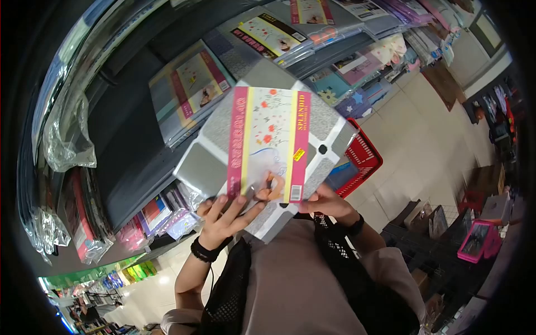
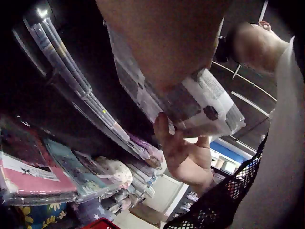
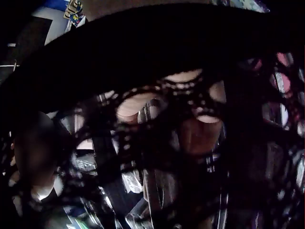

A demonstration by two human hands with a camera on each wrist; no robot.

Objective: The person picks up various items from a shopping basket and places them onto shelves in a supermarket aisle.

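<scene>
Two hands (image 1: 279, 209) — right one half-hidden

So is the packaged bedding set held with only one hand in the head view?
No: the left hand and the right hand both grip the lower edge of the packaged bedding set.
</scene>
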